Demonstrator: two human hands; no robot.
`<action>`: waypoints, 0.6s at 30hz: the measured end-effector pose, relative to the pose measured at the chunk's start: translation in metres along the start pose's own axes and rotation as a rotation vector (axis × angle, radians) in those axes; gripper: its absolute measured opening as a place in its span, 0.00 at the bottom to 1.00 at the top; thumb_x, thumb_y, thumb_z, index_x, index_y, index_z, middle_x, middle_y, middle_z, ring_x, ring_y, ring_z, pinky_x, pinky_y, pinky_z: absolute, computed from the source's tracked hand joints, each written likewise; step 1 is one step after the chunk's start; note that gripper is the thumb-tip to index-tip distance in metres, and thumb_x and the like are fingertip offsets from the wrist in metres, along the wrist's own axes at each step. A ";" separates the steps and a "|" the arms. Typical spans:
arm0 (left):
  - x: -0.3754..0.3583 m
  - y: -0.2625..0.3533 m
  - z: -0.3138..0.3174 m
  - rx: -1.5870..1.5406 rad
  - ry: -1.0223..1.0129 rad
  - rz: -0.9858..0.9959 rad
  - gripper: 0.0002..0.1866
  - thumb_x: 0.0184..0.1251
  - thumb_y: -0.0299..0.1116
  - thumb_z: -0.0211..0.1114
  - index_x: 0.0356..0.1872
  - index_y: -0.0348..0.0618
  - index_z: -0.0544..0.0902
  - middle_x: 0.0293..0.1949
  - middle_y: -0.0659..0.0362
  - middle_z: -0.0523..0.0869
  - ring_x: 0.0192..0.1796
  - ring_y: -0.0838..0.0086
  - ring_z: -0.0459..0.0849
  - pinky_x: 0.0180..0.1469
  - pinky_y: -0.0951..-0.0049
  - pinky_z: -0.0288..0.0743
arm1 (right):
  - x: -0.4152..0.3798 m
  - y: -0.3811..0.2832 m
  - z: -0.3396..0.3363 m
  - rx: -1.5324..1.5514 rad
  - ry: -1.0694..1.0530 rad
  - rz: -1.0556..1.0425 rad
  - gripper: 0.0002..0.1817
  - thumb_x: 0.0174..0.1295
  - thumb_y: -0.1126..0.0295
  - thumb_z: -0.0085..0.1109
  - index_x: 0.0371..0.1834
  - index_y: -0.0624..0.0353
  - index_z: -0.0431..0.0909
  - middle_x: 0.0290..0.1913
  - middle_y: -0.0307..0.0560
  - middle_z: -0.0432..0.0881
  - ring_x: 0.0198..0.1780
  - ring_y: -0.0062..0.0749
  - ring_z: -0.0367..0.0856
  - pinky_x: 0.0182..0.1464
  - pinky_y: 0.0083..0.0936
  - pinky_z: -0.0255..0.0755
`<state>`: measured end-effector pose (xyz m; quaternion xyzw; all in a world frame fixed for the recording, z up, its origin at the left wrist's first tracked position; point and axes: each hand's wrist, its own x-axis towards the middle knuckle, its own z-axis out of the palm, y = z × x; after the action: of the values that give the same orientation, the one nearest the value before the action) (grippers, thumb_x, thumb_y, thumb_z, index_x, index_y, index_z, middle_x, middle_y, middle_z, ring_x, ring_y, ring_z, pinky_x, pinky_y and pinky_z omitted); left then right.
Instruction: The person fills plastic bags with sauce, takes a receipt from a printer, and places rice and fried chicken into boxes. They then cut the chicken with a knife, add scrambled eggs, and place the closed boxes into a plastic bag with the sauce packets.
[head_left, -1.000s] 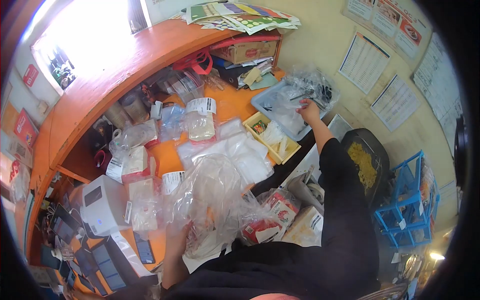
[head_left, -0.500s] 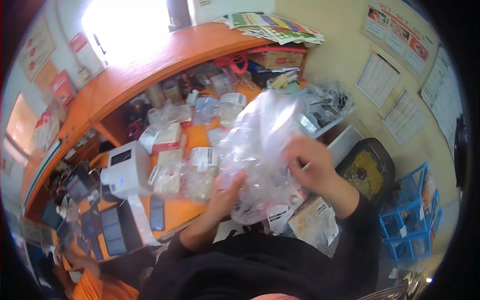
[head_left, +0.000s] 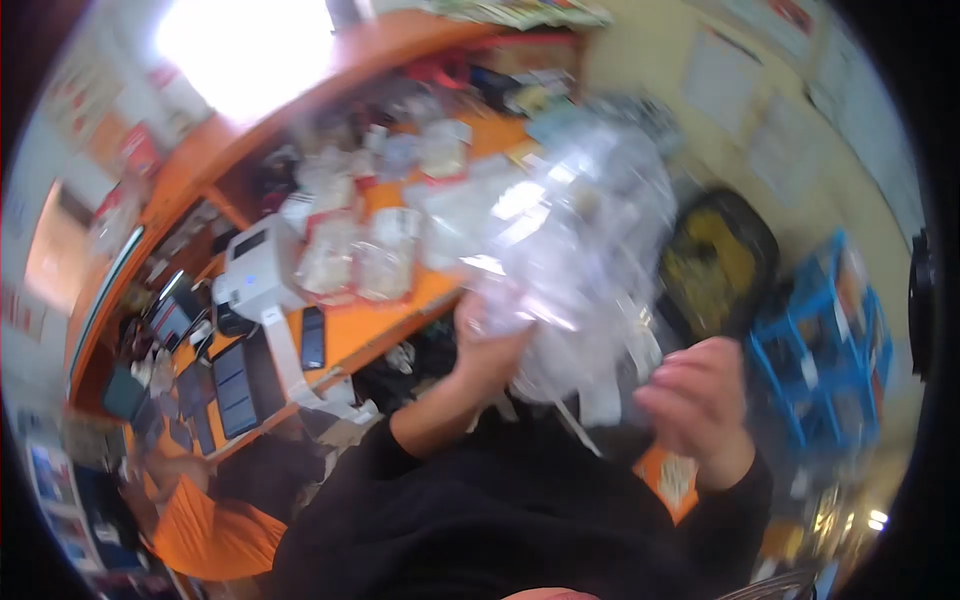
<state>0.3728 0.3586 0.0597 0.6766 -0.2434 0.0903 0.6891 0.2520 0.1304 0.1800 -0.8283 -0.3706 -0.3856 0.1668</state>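
My left hand [head_left: 490, 350] is closed on the lower left part of a big clear plastic bag [head_left: 590, 230]. The bag is crumpled and shiny, and it spreads up and to the right from my fingers. What lies inside it is too blurred to make out. My right hand [head_left: 700, 405] is apart from the bag, to its lower right, with half-bent fingers smeared by motion. Packed clear pouches [head_left: 385, 265] lie on the orange desk [head_left: 440, 290], left of the bag.
A white label printer [head_left: 258, 262] and a phone [head_left: 313, 337] are on the desk. A black bin [head_left: 725, 265] with yellowish contents and a blue rack [head_left: 815, 350] stand at the right. A person in an orange top [head_left: 210, 530] is at lower left.
My right hand has left the bag and moved down and right. The bag has shifted right with my left hand still gripping it. The camera view has tilted downward.
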 end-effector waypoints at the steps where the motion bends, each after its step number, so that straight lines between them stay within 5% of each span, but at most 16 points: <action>1: -0.007 -0.011 0.004 0.160 -0.001 0.085 0.21 0.52 0.18 0.67 0.47 0.41 0.72 0.45 0.60 0.79 0.49 0.76 0.78 0.52 0.74 0.73 | -0.023 -0.008 -0.024 -0.029 0.056 0.121 0.15 0.45 0.73 0.64 0.40 0.51 0.81 0.40 0.40 0.79 0.44 0.41 0.77 0.46 0.34 0.68; 2: -0.014 -0.018 0.010 0.208 0.005 0.125 0.21 0.53 0.20 0.66 0.49 0.41 0.72 0.46 0.59 0.78 0.50 0.75 0.78 0.52 0.74 0.73 | -0.045 -0.014 -0.047 -0.070 0.109 0.252 0.15 0.45 0.73 0.66 0.39 0.51 0.82 0.41 0.40 0.79 0.43 0.41 0.77 0.46 0.34 0.68; 4: -0.044 -0.028 0.049 -0.072 -0.095 -0.063 0.20 0.56 0.23 0.64 0.51 0.40 0.71 0.48 0.57 0.78 0.51 0.74 0.78 0.54 0.72 0.73 | -0.116 -0.036 -0.109 -0.298 -0.192 0.818 0.21 0.46 0.71 0.69 0.47 0.51 0.79 0.46 0.41 0.79 0.48 0.45 0.76 0.47 0.40 0.68; 8: -0.096 -0.047 0.115 -0.559 -0.217 -0.456 0.21 0.61 0.28 0.60 0.55 0.39 0.69 0.52 0.54 0.77 0.54 0.71 0.77 0.56 0.70 0.73 | -0.253 -0.091 -0.140 -0.344 -0.862 1.318 0.50 0.35 0.62 0.78 0.66 0.46 0.60 0.64 0.45 0.68 0.65 0.50 0.64 0.61 0.56 0.59; 10: -0.123 -0.054 0.154 -0.681 -0.307 -0.583 0.21 0.64 0.31 0.58 0.58 0.39 0.68 0.54 0.53 0.76 0.55 0.69 0.77 0.58 0.68 0.73 | -0.299 -0.120 -0.137 -0.359 -1.158 1.436 0.68 0.25 0.56 0.82 0.74 0.43 0.46 0.72 0.46 0.58 0.73 0.50 0.53 0.68 0.64 0.49; 13: -0.153 -0.056 0.196 -0.842 -0.440 -0.720 0.23 0.68 0.36 0.55 0.61 0.38 0.66 0.56 0.51 0.75 0.57 0.67 0.77 0.60 0.66 0.72 | -0.352 -0.150 -0.148 -0.398 -1.246 1.496 0.79 0.14 0.53 0.84 0.76 0.38 0.38 0.75 0.46 0.50 0.75 0.49 0.47 0.71 0.63 0.43; 16: -0.152 -0.048 0.224 -1.057 -0.632 -0.853 0.25 0.73 0.40 0.52 0.65 0.37 0.65 0.59 0.48 0.74 0.59 0.64 0.77 0.62 0.65 0.72 | -0.384 -0.146 -0.158 -0.476 -1.247 1.393 0.80 0.14 0.52 0.84 0.76 0.36 0.36 0.74 0.47 0.50 0.76 0.48 0.47 0.71 0.63 0.43; 18: -0.140 -0.039 0.248 -1.366 -0.652 -1.166 0.25 0.73 0.41 0.51 0.64 0.37 0.65 0.60 0.49 0.74 0.60 0.65 0.76 0.63 0.65 0.71 | -0.397 -0.138 -0.161 -0.448 -1.121 1.308 0.72 0.19 0.60 0.82 0.75 0.37 0.44 0.67 0.49 0.59 0.70 0.50 0.56 0.69 0.56 0.50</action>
<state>0.2164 0.1428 -0.0477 0.1348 -0.0482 -0.6218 0.7700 -0.1030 -0.0605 -0.0195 -0.9543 0.2336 0.1856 -0.0183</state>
